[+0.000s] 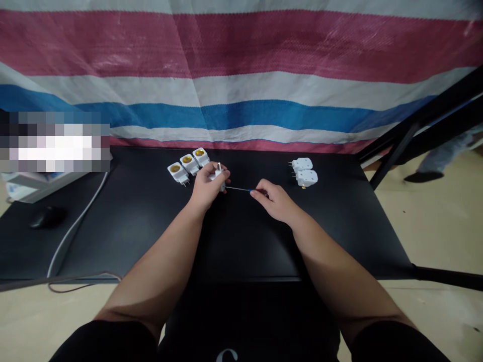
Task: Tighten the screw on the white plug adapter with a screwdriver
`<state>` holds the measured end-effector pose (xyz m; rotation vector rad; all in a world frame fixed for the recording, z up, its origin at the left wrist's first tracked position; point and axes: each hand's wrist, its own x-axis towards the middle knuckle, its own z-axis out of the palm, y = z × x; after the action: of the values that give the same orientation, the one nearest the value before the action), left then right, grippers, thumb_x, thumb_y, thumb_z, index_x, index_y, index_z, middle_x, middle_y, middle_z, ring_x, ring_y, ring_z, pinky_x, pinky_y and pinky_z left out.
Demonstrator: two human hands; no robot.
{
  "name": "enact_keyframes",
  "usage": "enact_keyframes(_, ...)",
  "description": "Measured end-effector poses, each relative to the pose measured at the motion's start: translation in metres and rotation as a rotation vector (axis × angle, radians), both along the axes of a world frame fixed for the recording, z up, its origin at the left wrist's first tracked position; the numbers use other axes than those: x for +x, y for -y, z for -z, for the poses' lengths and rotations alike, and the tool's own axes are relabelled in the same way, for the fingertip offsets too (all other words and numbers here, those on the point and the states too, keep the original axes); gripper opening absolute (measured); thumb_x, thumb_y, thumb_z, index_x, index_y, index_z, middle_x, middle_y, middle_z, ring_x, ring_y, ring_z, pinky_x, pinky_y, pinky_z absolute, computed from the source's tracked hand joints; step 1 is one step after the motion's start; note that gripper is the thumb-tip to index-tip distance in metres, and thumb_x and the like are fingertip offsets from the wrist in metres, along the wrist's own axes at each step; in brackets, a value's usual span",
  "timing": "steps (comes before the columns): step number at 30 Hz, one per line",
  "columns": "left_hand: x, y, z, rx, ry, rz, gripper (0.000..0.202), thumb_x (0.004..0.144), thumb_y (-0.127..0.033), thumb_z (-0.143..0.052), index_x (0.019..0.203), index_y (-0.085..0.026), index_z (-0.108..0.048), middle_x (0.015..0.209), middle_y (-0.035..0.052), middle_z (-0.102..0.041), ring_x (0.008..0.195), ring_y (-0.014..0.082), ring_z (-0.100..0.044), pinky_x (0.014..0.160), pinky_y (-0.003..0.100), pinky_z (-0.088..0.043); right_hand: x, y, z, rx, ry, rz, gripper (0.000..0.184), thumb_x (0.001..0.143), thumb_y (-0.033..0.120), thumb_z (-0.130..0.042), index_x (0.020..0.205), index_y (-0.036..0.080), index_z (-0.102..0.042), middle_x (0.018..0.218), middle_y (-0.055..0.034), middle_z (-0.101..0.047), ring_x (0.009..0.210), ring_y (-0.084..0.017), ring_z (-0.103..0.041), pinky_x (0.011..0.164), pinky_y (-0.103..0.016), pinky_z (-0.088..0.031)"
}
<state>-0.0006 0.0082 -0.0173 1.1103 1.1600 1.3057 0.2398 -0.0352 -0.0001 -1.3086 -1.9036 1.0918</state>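
Partly hidden, the held plug (222,186)

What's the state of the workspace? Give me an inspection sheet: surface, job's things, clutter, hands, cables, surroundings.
Surface: flat black tabletop; no spill seen.
Job's things: held white plastic plug adapter; thin metal-shafted screwdriver; three boxy white adapters with round yellowish recesses, left; two white plastic pronged units, right.
Clutter: black rounded mouse, left; whitish boxy object, partly pixelated, behind it.
Hands: bare left hand grips the held adapter; bare right hand grips the screwdriver's handle, shaft reaching the adapter; exact contact unclear.
Cables: pale grey cable at left, clear of both hands; thin dark cable near the front-left edge.
Surroundings: red, white and blue striped sheet behind; black frame and a person's leg, right.
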Motion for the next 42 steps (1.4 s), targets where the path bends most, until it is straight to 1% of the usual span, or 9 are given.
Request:
enact_keyframes(3,0.001,0.001,-0.001,0.023,-0.02,0.028,0.029,0.079,-0.035,-0.088,0.094,-0.02,-0.068,0.082,0.001,-0.069,0.069,0.0161,-0.074,0.046,0.02,-0.055,-0.002,-0.002,0.005,-0.102,-0.032,0.061,0.055,0.108,0.07,-0.049,0.077,0.024,-0.054,0.066,0.0023,-0.051,0.062,-0.016,-0.048,0.063,-0.033,-0.037)
enact_keyframes(6,0.001,0.001,-0.003,-0.001,0.025,0.005,0.026,0.08,-0.035,-0.086,0.092,-0.02,-0.068,0.081,0.001,-0.068,0.068,0.0164,-0.073,0.045,0.02,-0.053,-0.006,-0.001,0.007,-0.174,-0.098,0.031,0.055,0.108,0.072,-0.049,0.082,0.024,-0.058,0.069,0.0019,-0.054,0.062,-0.015,-0.05,0.063,-0.033,-0.04)
enact_keyframes(9,0.0,0.0,-0.004,-0.03,0.052,-0.018,0.024,0.082,-0.036,-0.085,0.09,-0.02,-0.068,0.082,0.0019,-0.069,0.068,0.0167,-0.073,0.043,0.021,-0.049,-0.006,0.003,0.002,-0.056,-0.082,-0.032,0.039,0.103,0.062,-0.064,0.095,0.024,-0.062,0.078,0.0014,-0.061,0.068,-0.016,-0.054,0.068,-0.033,-0.044)
enact_keyframes(13,0.0,0.003,-0.007,-0.017,-0.013,0.039,0.027,0.086,-0.041,-0.085,0.088,-0.02,-0.069,0.079,0.0019,-0.069,0.064,0.0149,-0.071,0.044,0.02,-0.05,-0.004,0.003,-0.002,0.021,-0.076,0.014,0.037,0.103,0.057,-0.067,0.089,0.024,-0.064,0.076,0.0002,-0.062,0.069,-0.016,-0.054,0.069,-0.033,-0.043)
enact_keyframes(19,0.002,0.008,-0.01,0.088,-0.027,0.063,0.035,0.091,-0.053,-0.081,0.088,-0.02,-0.071,0.079,0.0039,-0.071,0.062,0.0165,-0.07,0.041,0.023,-0.049,-0.009,0.002,0.005,-0.362,-0.253,0.093,0.057,0.105,0.075,-0.053,0.08,0.025,-0.059,0.058,0.006,-0.039,0.052,-0.013,-0.035,0.054,-0.032,-0.031)
enact_keyframes(23,0.002,0.004,-0.008,0.036,0.058,0.047,0.043,0.098,-0.06,-0.068,0.094,-0.018,-0.074,0.082,0.0068,-0.072,0.066,0.0189,-0.071,0.042,0.024,-0.049,-0.006,0.005,0.0,-0.066,-0.126,0.007,0.042,0.104,0.063,-0.065,0.087,0.024,-0.062,0.069,0.0029,-0.054,0.061,-0.014,-0.047,0.062,-0.032,-0.038)
enact_keyframes(26,0.001,0.0,-0.005,-0.028,0.061,0.037,0.04,0.099,-0.056,-0.063,0.096,-0.017,-0.072,0.084,0.0073,-0.072,0.065,0.0193,-0.071,0.042,0.025,-0.049,-0.002,0.007,-0.005,0.102,-0.037,-0.009,0.031,0.101,0.052,-0.071,0.091,0.025,-0.058,0.072,0.003,-0.06,0.064,-0.015,-0.05,0.065,-0.032,-0.039)
enact_keyframes(37,-0.001,-0.001,-0.001,-0.018,-0.021,0.176,0.03,0.093,-0.049,-0.068,0.1,-0.019,-0.07,0.086,0.0065,-0.071,0.068,0.0179,-0.07,0.045,0.022,-0.048,-0.003,-0.003,0.003,0.042,0.035,0.073,0.057,0.106,0.07,-0.053,0.072,0.024,-0.057,0.064,0.0019,-0.051,0.062,-0.016,-0.046,0.063,-0.033,-0.034)
enact_keyframes(42,-0.002,-0.004,0.005,0.035,0.067,0.123,0.033,0.095,-0.052,-0.072,0.107,-0.022,-0.063,0.095,0.0062,-0.07,0.075,0.0204,-0.072,0.051,0.026,-0.053,0.001,-0.006,0.008,0.058,-0.044,0.007,0.048,0.104,0.067,-0.058,0.084,0.024,-0.063,0.075,0.0006,-0.06,0.07,-0.018,-0.053,0.07,-0.034,-0.04)
